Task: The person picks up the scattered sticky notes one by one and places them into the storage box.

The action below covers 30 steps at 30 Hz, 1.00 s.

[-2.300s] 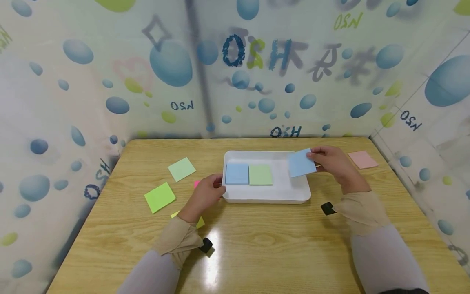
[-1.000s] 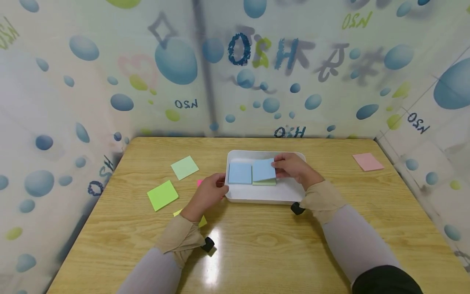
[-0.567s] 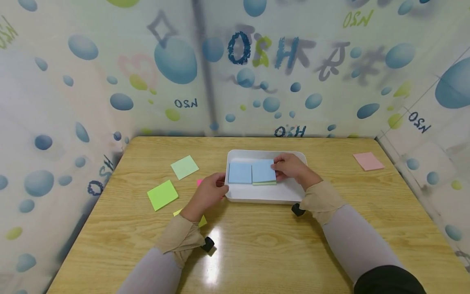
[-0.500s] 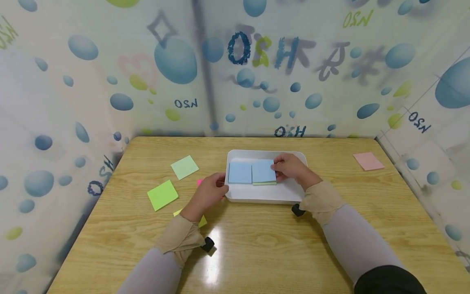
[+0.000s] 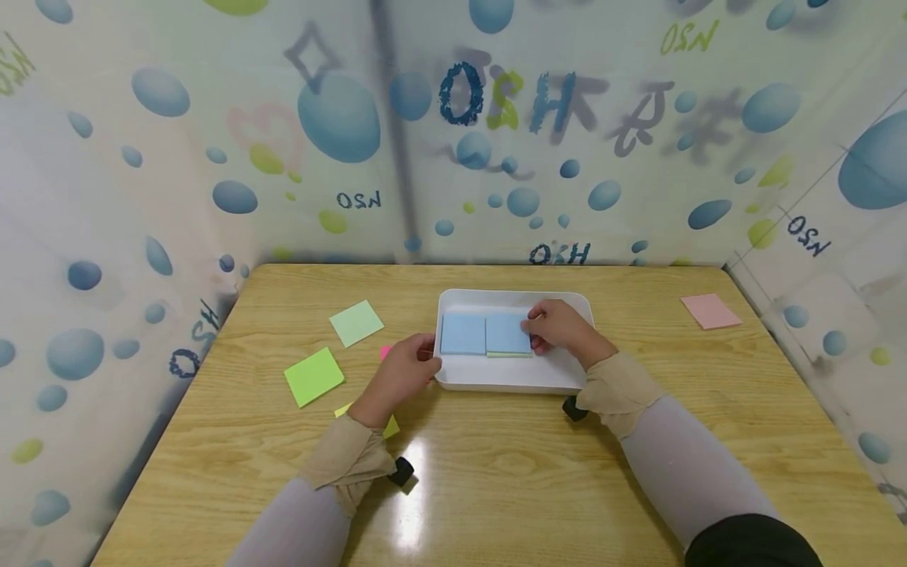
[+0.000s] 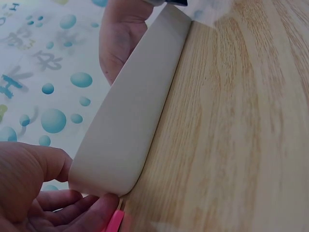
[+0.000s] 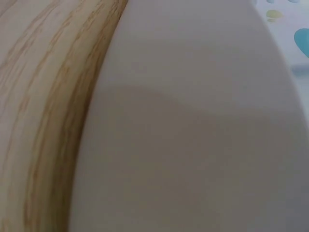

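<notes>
Between tray (image 5: pixel 510 387) and pink note (image 5: pixel 711 312) the tabletop (image 5: pixel 638 303) offers passage — the right sleeve (image 5: pixel 697 461) bars the front.

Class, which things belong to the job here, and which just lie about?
Apparently in the job:
white tray, held by left hand
right blue sticky note, touched by right hand
green note beneath it
left blue note

Apparently lying about:
mint note
lime note
yellow note
magenta note
pink note

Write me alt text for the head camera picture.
A person's left hand grips the left end of a white tray; inside, the right hand touches a blue note lying on a green note, beside another blue note. On the wooden table, a pale green note, bright green note, yellow note and something bright pink lie left, a pale pink note right.
</notes>
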Each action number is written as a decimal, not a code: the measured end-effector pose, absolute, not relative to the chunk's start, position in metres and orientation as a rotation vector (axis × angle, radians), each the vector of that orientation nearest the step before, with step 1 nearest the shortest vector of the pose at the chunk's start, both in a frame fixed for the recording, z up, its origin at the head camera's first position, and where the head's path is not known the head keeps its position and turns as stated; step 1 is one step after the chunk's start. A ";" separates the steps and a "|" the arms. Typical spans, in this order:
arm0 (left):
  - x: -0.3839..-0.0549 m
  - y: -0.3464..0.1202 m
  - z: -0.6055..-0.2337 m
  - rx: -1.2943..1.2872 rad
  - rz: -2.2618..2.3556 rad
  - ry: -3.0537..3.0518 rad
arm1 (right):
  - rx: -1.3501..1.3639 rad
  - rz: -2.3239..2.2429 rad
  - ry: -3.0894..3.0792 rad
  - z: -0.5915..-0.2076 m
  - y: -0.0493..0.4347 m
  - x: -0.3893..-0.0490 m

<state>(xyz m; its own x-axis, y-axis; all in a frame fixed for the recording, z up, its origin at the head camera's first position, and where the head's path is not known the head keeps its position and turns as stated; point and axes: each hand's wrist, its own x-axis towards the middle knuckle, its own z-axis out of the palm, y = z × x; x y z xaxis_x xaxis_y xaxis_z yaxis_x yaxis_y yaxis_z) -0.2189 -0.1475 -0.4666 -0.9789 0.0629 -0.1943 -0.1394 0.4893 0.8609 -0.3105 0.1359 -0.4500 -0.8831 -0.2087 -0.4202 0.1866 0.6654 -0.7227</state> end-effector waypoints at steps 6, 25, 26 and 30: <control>-0.219 -0.147 -0.466 -0.054 1.496 2.535 | -0.016 -1.140 2.411 -0.450 0.136 -0.309; -0.218 -0.148 -0.464 -0.048 1.491 2.527 | -0.077 -0.946 2.542 -0.430 0.147 -0.315; -0.218 -0.148 -0.463 -0.050 1.486 2.528 | -0.075 -0.940 2.553 -0.428 0.149 -0.316; -0.218 -0.147 -0.462 -0.065 1.471 2.525 | -0.071 -0.918 2.595 -0.419 0.158 -0.320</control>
